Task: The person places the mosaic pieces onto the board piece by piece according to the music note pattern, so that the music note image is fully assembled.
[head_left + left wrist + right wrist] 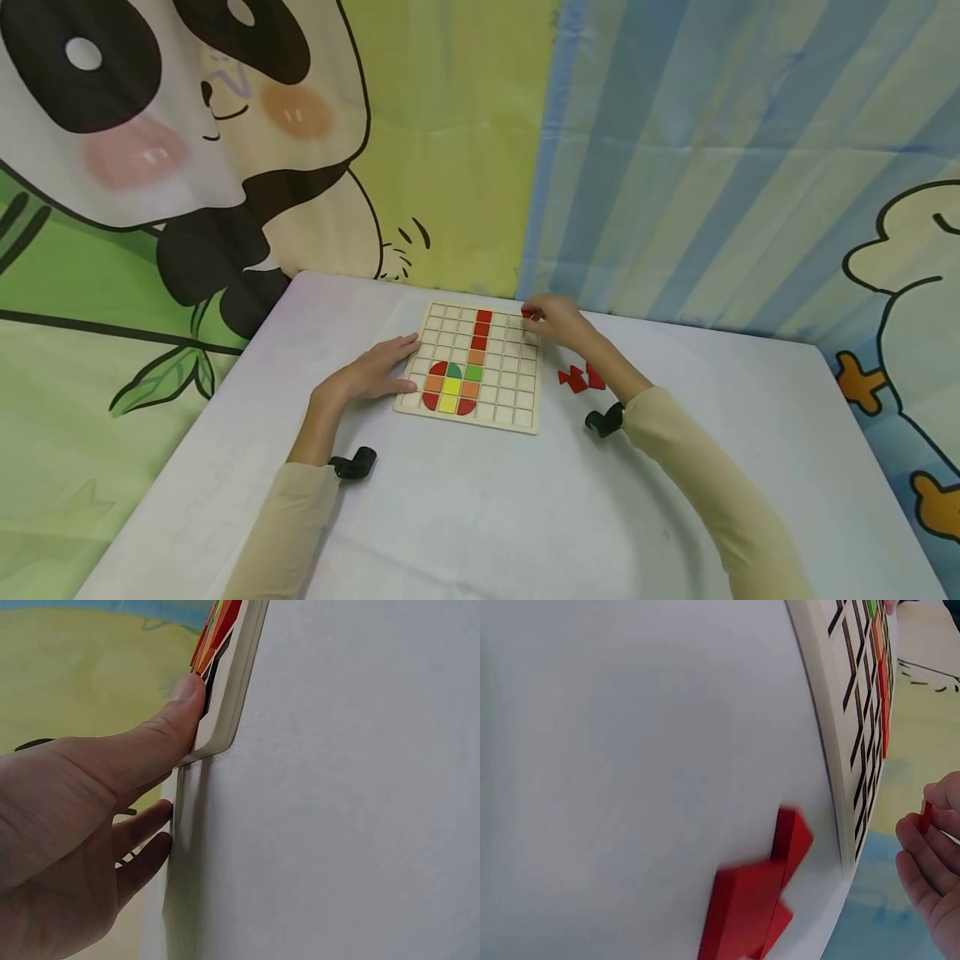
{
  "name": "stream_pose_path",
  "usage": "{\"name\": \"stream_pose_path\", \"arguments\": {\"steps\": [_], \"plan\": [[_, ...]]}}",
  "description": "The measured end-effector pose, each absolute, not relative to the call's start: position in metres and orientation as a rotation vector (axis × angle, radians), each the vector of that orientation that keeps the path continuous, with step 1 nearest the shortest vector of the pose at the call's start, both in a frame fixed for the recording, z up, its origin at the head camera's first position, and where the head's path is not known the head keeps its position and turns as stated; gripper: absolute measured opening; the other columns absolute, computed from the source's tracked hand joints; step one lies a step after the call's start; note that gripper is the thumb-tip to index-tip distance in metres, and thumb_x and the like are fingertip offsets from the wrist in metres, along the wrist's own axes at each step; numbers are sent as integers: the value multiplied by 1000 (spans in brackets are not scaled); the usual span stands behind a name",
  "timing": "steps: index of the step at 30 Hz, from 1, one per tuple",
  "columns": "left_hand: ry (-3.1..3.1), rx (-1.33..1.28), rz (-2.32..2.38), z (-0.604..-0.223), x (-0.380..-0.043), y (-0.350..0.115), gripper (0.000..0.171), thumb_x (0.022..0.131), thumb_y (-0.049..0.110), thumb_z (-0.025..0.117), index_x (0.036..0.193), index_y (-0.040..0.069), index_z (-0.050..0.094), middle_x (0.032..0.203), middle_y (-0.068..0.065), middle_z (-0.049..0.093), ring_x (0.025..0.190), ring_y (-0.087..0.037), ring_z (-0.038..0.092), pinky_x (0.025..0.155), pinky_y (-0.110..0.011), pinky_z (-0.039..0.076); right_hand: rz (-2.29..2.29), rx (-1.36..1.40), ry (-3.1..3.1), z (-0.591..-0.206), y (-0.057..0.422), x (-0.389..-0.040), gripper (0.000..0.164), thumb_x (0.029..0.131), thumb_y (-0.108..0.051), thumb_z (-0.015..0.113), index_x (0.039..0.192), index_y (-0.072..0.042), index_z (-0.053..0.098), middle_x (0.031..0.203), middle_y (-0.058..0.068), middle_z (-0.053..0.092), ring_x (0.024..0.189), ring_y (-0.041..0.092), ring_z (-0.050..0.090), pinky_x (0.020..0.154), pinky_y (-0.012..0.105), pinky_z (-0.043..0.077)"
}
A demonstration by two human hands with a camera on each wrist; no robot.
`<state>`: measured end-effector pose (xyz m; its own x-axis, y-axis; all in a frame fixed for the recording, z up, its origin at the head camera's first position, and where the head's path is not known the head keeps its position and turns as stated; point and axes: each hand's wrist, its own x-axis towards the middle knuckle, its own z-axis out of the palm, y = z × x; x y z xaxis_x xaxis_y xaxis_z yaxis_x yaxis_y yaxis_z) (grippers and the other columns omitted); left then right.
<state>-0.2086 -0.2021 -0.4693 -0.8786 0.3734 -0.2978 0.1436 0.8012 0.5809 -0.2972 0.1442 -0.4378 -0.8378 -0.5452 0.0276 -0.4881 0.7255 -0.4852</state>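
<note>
A wooden grid board (pixel 517 408) lies on the white table, partly filled with red, orange, yellow and green tiles. My left hand (pixel 378 371) rests flat against the board's left edge (pixel 225 712), fingers straight, thumb (pixel 176 712) pressed on the rim. My right hand (pixel 558 321) hovers over the board's far right corner and pinches a small red tile (pixel 529 313) between the fingertips; the tile (pixel 925 816) shows edge-on in the right wrist view. Loose red tiles (pixel 581 379) lie on the table just right of the board (pixel 855 750), the same red tiles (pixel 754 900) close up in that view.
The white table (pixel 487 517) is backed by cartoon cloth: a panda on the left (pixel 150 125), blue stripes on the right (pixel 712 167). Table edges fall away at left and right.
</note>
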Motion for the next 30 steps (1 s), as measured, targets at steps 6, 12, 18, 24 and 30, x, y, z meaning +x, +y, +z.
{"name": "stream_pose_path", "arguments": {"steps": [6, 12, 18, 24, 30], "plan": [[2582, 415, 788, -469, -209, -201, 87, 87, 40, 71, 155, 16, 23, 165, -5, 14, 152, -34, 9, 119, -60, 17, -722, -891, 2752, -445, 118, -304, 28, 94, -13, 60, 116, 3, 68, 108, 18, 71, 96, 27, 68, 83, 38, 57], [2591, 432, 769, -470, -210, -200, 86, 87, 39, 70, 155, 15, 23, 165, -5, 14, 152, -34, 9, 120, -59, 16, -667, -812, 2725, -446, 104, -310, 26, 96, -16, 57, 116, -2, 68, 108, 14, 71, 96, 25, 66, 83, 38, 55], [2592, 428, 765, -469, -211, -200, 85, 87, 38, 70, 155, 15, 24, 165, -3, 15, 153, -32, 9, 121, -57, 16, -579, -783, 2712, -448, 97, -316, 26, 96, -18, 59, 114, -3, 69, 109, 13, 71, 98, 25, 66, 85, 38, 55], [2593, 416, 774, -469, -210, -201, 86, 87, 39, 71, 155, 16, 24, 165, -3, 15, 153, -32, 10, 121, -58, 16, -542, -776, 2701, -453, 92, -322, 26, 95, -19, 61, 114, -2, 69, 110, 14, 70, 99, 26, 66, 84, 37, 55], [2592, 410, 783, -468, -210, -202, 87, 86, 40, 71, 155, 17, 24, 165, -3, 15, 153, -32, 10, 120, -58, 17, -530, -751, 2705, -452, 87, -323, 25, 97, -15, 59, 115, -1, 69, 113, 15, 70, 105, 28, 66, 89, 38, 55]]}}
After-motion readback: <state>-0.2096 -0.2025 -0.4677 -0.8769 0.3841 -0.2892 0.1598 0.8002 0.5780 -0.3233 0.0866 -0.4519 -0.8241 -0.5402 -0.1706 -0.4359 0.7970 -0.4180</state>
